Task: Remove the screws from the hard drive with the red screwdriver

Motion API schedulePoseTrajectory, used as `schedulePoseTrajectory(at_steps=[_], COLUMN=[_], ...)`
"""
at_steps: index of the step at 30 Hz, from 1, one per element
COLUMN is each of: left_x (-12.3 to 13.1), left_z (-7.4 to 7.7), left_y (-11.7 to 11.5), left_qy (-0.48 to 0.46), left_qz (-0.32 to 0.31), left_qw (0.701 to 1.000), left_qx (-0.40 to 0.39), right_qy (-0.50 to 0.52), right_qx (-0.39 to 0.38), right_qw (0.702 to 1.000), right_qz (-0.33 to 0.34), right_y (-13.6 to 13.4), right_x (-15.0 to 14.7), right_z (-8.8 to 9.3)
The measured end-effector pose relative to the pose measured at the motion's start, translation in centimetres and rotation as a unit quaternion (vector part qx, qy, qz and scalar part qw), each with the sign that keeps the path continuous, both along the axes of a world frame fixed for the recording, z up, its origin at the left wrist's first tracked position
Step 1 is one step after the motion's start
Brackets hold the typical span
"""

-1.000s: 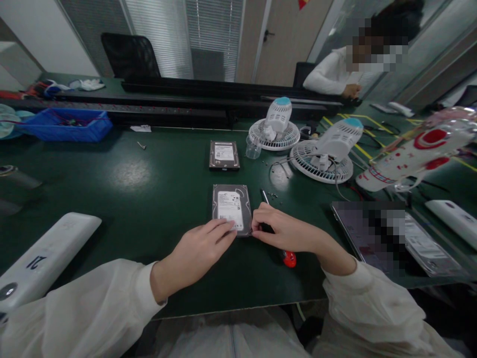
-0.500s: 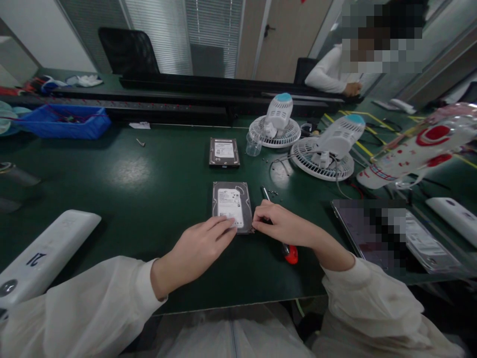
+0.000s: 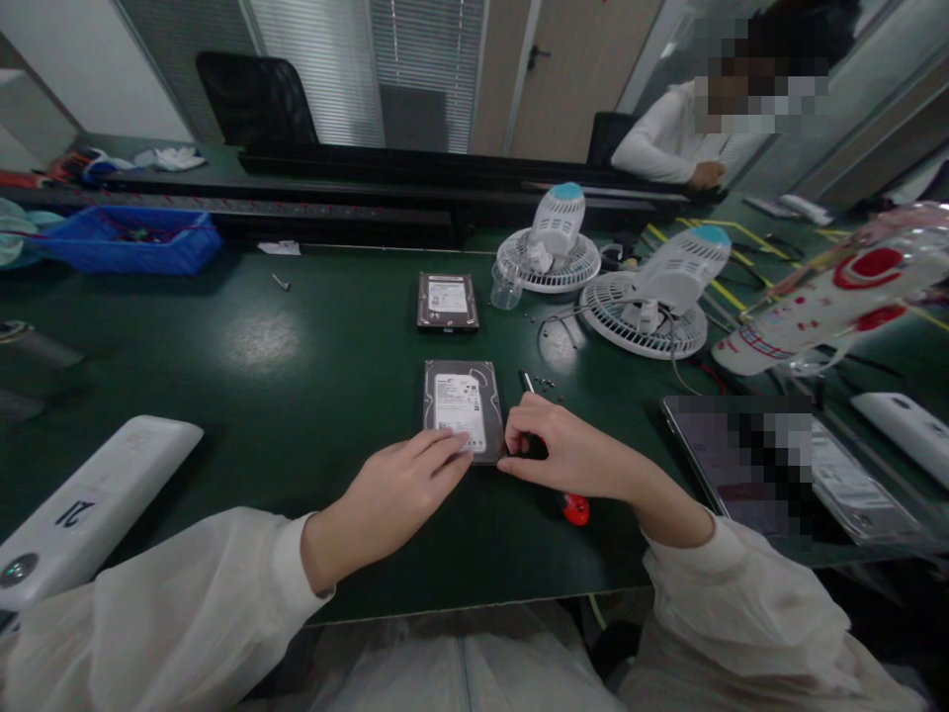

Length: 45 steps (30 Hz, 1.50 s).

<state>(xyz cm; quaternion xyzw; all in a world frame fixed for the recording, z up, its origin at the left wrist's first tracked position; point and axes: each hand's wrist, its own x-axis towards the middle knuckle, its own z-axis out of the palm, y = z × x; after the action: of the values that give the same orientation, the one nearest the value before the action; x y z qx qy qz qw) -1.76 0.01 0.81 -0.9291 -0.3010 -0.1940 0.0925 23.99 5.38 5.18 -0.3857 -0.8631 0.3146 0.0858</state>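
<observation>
A hard drive (image 3: pixel 466 388) with a white label lies flat on the green table. My left hand (image 3: pixel 396 494) rests over its near left corner, fingers stretched across the label's lower end. At the near right corner, my right hand (image 3: pixel 567 450) has thumb and index finger bent together in a pinch, close against the drive's edge. Whatever is between those fingertips is too small or hidden to make out. Under the right hand lies a screwdriver with a red handle (image 3: pixel 576 509), its middle covered. Several small screws (image 3: pixel 547 383) are scattered just beyond its tip.
A second hard drive (image 3: pixel 447 302) lies farther back, beside a small clear cup (image 3: pixel 506 287). Two white fan parts (image 3: pixel 644 311) stand back right, near a tablet-like device (image 3: pixel 716 465). Left are a white case marked 21 (image 3: pixel 100 494) and a blue bin (image 3: pixel 140 242). A person sits across.
My right hand has shifted slightly, its thumb and index fingertips now a little lower and left along the drive's corner. My left hand stays in place on the drive.
</observation>
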Motion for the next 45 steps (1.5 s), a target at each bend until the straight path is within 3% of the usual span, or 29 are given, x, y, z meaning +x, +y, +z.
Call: schedulePoseTrajectory(at_steps=[23, 45], left_x=[0.0, 0.0], left_z=[-0.2, -0.2], left_y=[0.1, 0.0], left_qy=[-0.003, 0.006], left_qz=[-0.003, 0.008], left_qw=[1.0, 1.0], left_qx=[0.001, -0.004], right_qy=[0.023, 0.046], right_qx=[-0.049, -0.068], right_qw=[0.999, 0.994], right_qz=[-0.007, -0.067], right_y=[0.3, 0.5], right_x=[0.1, 0.1], right_z=[-0.5, -1.0])
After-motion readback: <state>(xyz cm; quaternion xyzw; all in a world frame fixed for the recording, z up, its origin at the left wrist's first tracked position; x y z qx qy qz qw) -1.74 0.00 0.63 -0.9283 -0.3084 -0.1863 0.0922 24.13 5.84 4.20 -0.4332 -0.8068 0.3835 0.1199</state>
